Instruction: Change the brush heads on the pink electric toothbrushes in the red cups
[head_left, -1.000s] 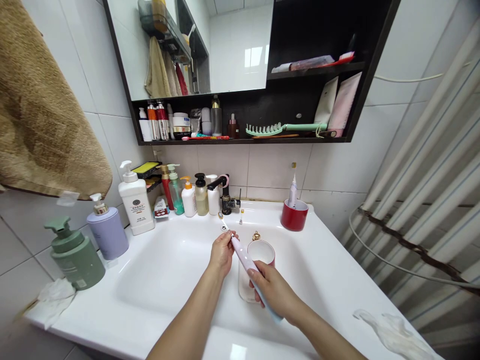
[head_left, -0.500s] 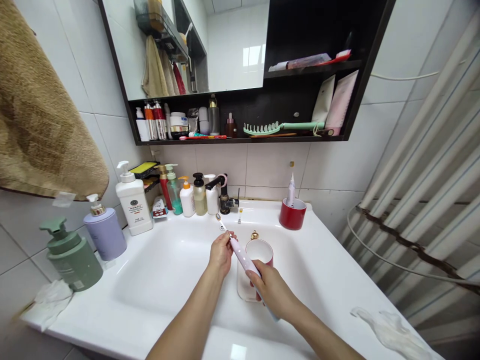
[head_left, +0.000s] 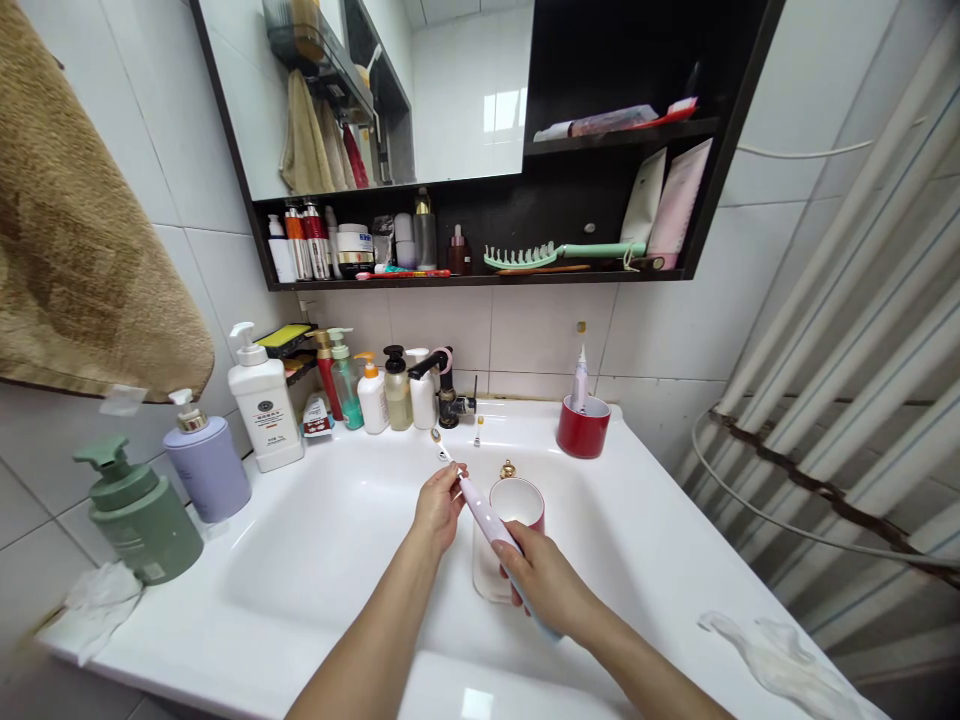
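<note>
White sink (head_left: 315, 545), dark cabinet (head_left: 577, 190) above it, and over the bowl we have the pink electric toothbrush (head_left: 481, 508), slanting up and away; the right hand (head_left: 541, 578) is wrapped round its handle; the left hand (head_left: 441, 502) pinches close by the neck, fingers drawn in tight; beneath them, a round cup (head_left: 517, 492) and a pale tray (head_left: 487, 583); further back, the black faucet (head_left: 448, 402); over right, a red cup (head_left: 583, 435) with a second toothbrush (head_left: 580, 385) standing in it.
</note>
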